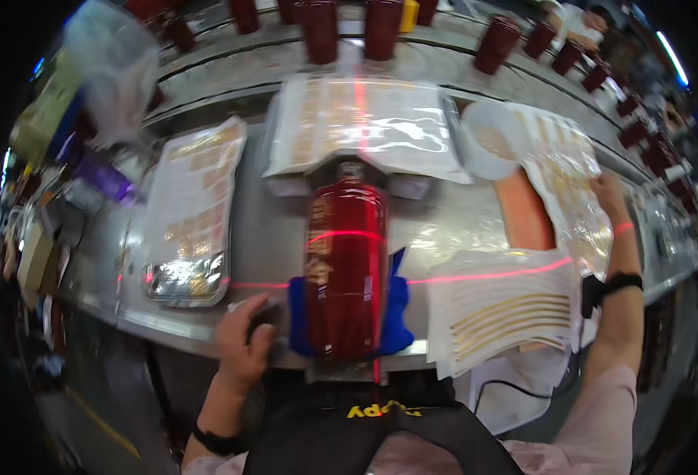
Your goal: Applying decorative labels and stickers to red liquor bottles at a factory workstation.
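Note:
A dark red cylinder (347, 269) lies lengthwise in a blue cradle (396, 305) at the front of the steel bench (270, 222). A red laser cross runs over it. My left hand (244, 339) rests at the bench's front edge, just left of the cradle, fingers curled over a small dark thing I cannot make out. My right hand (608, 198) reaches out to the far right and lies on a clear sheet of gold decals (574, 190). A stack of white sheets with gold stripes (503, 313) sits between that arm and the cylinder.
More decal sheets lie at the left (195, 210) and behind the cylinder (365, 127). A white bowl (491, 138) stands at the back right. Several dark red cylinders (321, 32) stand upright on a curved line beyond the bench. Boxes and bags crowd the left.

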`<move>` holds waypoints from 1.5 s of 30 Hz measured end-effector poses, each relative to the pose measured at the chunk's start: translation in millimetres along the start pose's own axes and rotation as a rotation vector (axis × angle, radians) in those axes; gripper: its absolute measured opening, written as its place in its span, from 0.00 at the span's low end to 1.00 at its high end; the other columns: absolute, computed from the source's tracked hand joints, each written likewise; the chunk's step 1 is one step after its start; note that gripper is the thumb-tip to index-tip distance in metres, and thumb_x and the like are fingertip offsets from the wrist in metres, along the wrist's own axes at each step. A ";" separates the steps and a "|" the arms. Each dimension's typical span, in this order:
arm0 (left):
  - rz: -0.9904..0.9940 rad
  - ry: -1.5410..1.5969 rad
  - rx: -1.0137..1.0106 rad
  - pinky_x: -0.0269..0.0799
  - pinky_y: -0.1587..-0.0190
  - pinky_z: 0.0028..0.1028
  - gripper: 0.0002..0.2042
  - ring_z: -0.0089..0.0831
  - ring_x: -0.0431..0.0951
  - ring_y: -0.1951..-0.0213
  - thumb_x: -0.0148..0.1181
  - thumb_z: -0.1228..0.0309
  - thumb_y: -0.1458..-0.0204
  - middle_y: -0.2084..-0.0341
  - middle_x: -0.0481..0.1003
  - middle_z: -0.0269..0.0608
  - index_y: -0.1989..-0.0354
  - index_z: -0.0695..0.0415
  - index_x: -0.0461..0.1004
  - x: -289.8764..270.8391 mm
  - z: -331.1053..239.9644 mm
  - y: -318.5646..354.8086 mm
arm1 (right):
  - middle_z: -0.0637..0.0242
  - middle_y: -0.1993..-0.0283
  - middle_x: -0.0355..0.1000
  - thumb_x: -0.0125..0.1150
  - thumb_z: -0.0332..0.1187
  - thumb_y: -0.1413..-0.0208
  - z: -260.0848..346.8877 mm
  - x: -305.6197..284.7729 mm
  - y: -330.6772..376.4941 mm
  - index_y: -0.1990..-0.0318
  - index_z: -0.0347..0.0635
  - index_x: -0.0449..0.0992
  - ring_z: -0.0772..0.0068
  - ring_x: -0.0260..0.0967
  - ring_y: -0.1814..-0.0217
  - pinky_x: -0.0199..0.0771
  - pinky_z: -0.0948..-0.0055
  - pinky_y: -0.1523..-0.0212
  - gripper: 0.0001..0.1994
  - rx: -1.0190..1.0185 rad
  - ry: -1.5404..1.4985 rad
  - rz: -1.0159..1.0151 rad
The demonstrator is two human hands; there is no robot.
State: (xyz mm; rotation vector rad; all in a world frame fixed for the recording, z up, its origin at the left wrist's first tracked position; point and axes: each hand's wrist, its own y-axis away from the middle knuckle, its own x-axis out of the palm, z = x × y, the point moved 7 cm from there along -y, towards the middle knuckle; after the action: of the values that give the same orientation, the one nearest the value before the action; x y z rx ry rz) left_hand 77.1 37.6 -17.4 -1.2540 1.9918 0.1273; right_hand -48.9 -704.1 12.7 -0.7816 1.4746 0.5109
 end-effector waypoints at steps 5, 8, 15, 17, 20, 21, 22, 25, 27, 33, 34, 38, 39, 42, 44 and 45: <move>0.152 -0.059 0.253 0.54 0.36 0.44 0.49 0.51 0.70 0.45 0.66 0.49 0.54 0.47 0.69 0.59 0.33 0.71 0.47 17.1 -50.2 -12.7 | 0.56 0.66 0.67 0.59 0.40 0.44 78.5 -89.3 25.7 0.70 0.34 0.74 0.57 0.67 0.61 0.66 0.63 0.58 0.15 -0.194 -0.147 -0.090; 0.205 -0.138 0.314 0.47 0.33 0.50 0.52 0.53 0.59 0.37 0.69 0.52 0.56 0.37 0.57 0.60 0.33 0.72 0.42 38.3 -62.9 -22.5 | 0.59 0.66 0.67 0.59 0.38 0.43 150.2 -145.3 75.5 0.71 0.34 0.72 0.62 0.65 0.62 0.64 0.67 0.58 0.14 -0.404 -0.386 -0.177; 0.074 -0.325 0.501 0.42 0.33 0.52 0.48 0.50 0.71 0.46 0.66 0.52 0.55 0.47 0.71 0.54 0.35 0.73 0.48 28.4 -68.8 -21.7 | 0.60 0.64 0.67 0.60 0.33 0.44 276.5 -226.0 179.8 0.69 0.33 0.72 0.61 0.65 0.60 0.65 0.68 0.57 0.11 -0.651 -0.531 -0.197; 0.092 -0.264 0.525 0.44 0.33 0.52 0.48 0.52 0.69 0.45 0.67 0.52 0.55 0.46 0.68 0.57 0.34 0.71 0.49 24.4 -77.2 -24.6 | 0.60 0.64 0.67 0.61 0.32 0.45 301.2 -241.5 200.5 0.71 0.33 0.71 0.61 0.65 0.63 0.65 0.67 0.61 0.11 -0.699 -0.537 -0.201; 0.128 -0.054 0.520 0.47 0.34 0.50 0.47 0.54 0.65 0.42 0.67 0.52 0.54 0.43 0.65 0.60 0.33 0.68 0.50 6.6 -88.5 -41.9 | 0.60 0.63 0.67 0.60 0.31 0.44 335.6 -265.7 232.2 0.73 0.34 0.69 0.65 0.64 0.62 0.64 0.69 0.63 0.11 -0.813 -0.545 -0.225; 0.142 0.125 0.538 0.48 0.34 0.47 0.46 0.54 0.63 0.40 0.66 0.51 0.53 0.42 0.63 0.61 0.33 0.67 0.51 -4.2 -93.6 -48.9 | 0.61 0.60 0.67 0.60 0.31 0.44 348.4 -270.2 241.9 0.75 0.35 0.67 0.70 0.64 0.60 0.62 0.71 0.64 0.12 -0.862 -0.529 -0.195; 0.164 0.134 0.548 0.49 0.34 0.41 0.43 0.52 0.59 0.37 0.65 0.52 0.51 0.39 0.60 0.59 0.34 0.65 0.52 -11.2 -97.5 -57.8 | 0.61 0.60 0.67 0.60 0.31 0.44 359.5 -276.1 249.8 0.75 0.35 0.67 0.70 0.64 0.60 0.62 0.71 0.64 0.12 -0.898 -0.529 -0.197; 0.191 0.447 0.550 0.51 0.34 0.37 0.39 0.45 0.58 0.36 0.65 0.57 0.51 0.38 0.60 0.55 0.34 0.63 0.55 -16.4 -115.1 -95.1 | 0.62 0.68 0.67 0.61 0.28 0.45 387.1 -294.6 275.8 0.76 0.36 0.68 0.66 0.66 0.53 0.62 0.71 0.62 0.10 -1.096 -0.628 -0.242; 0.323 0.713 0.492 0.56 0.38 0.33 0.32 0.37 0.63 0.42 0.65 0.60 0.50 0.42 0.62 0.48 0.39 0.61 0.61 -10.3 -124.4 -113.5 | 0.63 0.68 0.67 0.61 0.28 0.45 395.6 -299.2 285.0 0.76 0.36 0.68 0.66 0.65 0.53 0.62 0.71 0.61 0.11 -1.171 -0.682 -0.248; 0.831 0.937 0.014 0.65 0.62 0.18 0.06 0.14 0.68 0.65 0.59 0.70 0.44 0.67 0.71 0.30 0.66 0.59 0.71 7.2 -97.5 -84.0 | 0.63 0.63 0.69 0.61 0.29 0.44 381.4 -244.8 287.7 0.75 0.37 0.70 0.71 0.64 0.56 0.62 0.73 0.59 0.10 -0.946 -0.998 -0.116; 0.838 0.946 0.017 0.65 0.62 0.18 0.06 0.14 0.68 0.65 0.59 0.70 0.44 0.67 0.71 0.30 0.66 0.59 0.71 8.1 -91.6 -76.2 | 0.63 0.61 0.69 0.62 0.31 0.44 380.4 -222.7 288.2 0.73 0.36 0.71 0.76 0.64 0.61 0.63 0.75 0.65 0.10 -0.883 -1.042 -0.071; 0.685 0.785 -0.139 0.64 0.66 0.18 0.07 0.13 0.66 0.70 0.58 0.69 0.44 0.73 0.70 0.26 0.68 0.59 0.71 25.8 -55.1 -65.5 | 0.62 0.57 0.68 0.63 0.33 0.44 373.2 -133.1 293.4 0.72 0.36 0.72 0.78 0.61 0.66 0.62 0.78 0.67 0.10 -0.595 -1.190 0.054; 0.627 0.800 -0.146 0.63 0.67 0.17 0.06 0.13 0.66 0.70 0.58 0.69 0.43 0.74 0.69 0.26 0.67 0.58 0.70 28.7 -50.8 -67.2 | 0.62 0.57 0.68 0.63 0.33 0.45 369.4 -116.4 292.8 0.72 0.36 0.73 0.77 0.62 0.66 0.62 0.78 0.67 0.10 -0.514 -1.220 0.089; 0.543 0.771 -0.156 0.62 0.67 0.17 0.07 0.13 0.66 0.70 0.58 0.69 0.43 0.75 0.69 0.26 0.67 0.58 0.70 33.7 -43.8 -70.5 | 0.62 0.57 0.69 0.63 0.33 0.45 363.0 -93.7 292.3 0.72 0.36 0.73 0.77 0.63 0.65 0.63 0.78 0.67 0.10 -0.445 -1.204 0.072; 0.522 0.728 -0.159 0.63 0.67 0.18 0.07 0.13 0.66 0.70 0.58 0.68 0.43 0.75 0.69 0.26 0.68 0.58 0.70 34.6 -42.8 -72.1 | 0.62 0.56 0.69 0.63 0.32 0.45 361.5 -89.8 291.2 0.72 0.36 0.74 0.77 0.64 0.64 0.63 0.79 0.66 0.10 -0.439 -1.188 0.078; 0.487 0.637 -0.114 0.63 0.66 0.18 0.07 0.13 0.66 0.70 0.58 0.69 0.43 0.75 0.69 0.26 0.68 0.58 0.69 32.0 -43.7 -73.6 | 0.62 0.57 0.69 0.63 0.33 0.45 360.6 -89.1 290.5 0.72 0.36 0.74 0.77 0.64 0.64 0.63 0.78 0.66 0.10 -0.430 -1.197 0.079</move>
State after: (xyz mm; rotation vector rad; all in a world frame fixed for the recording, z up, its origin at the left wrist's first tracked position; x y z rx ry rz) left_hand 105.3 -43.2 14.5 -0.9129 2.8576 0.0827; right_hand -22.6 -233.6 30.3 -0.5484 0.2759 1.1271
